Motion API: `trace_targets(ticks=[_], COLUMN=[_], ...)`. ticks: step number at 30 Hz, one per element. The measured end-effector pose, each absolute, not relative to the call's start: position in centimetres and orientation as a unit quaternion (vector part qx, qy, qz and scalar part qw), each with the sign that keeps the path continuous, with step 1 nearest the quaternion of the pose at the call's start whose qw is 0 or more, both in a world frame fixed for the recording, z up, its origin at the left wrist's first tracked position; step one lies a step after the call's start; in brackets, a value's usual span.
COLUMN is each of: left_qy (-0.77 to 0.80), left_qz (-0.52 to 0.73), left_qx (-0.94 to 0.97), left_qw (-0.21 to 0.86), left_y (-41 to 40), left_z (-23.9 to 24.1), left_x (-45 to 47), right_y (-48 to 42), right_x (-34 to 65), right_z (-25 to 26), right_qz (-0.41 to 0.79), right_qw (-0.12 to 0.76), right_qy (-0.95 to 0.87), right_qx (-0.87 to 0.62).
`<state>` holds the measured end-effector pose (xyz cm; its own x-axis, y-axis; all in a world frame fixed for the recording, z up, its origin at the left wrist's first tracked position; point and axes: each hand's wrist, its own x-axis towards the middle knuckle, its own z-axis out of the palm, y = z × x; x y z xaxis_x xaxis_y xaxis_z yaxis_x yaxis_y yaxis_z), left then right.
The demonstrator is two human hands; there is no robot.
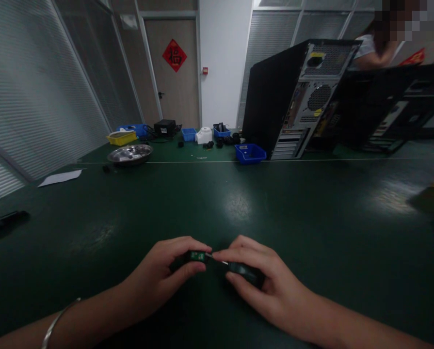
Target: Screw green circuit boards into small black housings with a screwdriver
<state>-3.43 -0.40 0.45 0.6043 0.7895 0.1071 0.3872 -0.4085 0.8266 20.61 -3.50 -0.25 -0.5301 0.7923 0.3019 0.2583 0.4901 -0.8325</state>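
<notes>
Both my hands rest on the dark green table [238, 203] near its front edge. My left hand [162, 271] pinches a small black part with a green circuit board [197, 256] between thumb and fingers. My right hand [264, 281] is closed round a dark screwdriver handle [244, 271]. Its thin metal tip [217, 259] points left and meets the small part. A metal bangle [56, 322] circles my left wrist.
At the far side stand an open black computer case [297, 97], a second case [394, 106], blue bins [250, 153], a yellow bin [121, 138], a metal dish [129, 154] and small black parts. A paper sheet [60, 178] and a dark tool [6, 221] lie left. A person stands behind the cases.
</notes>
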Motion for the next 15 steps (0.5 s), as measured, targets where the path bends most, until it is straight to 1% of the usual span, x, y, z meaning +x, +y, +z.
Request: trace_targets(ticks=[15], left_qy=[0.395], left_qz=[0.291], left_qx=[0.787], left_qw=[0.373], left_y=[-0.40], left_z=[0.18], left_x=[-3.47], right_y=[-3.56], right_x=[20.48], right_z=[-0.32], right_qz=[0.382], right_qw=[0.360], right_qy=[-0.784], right_qx=[-0.332])
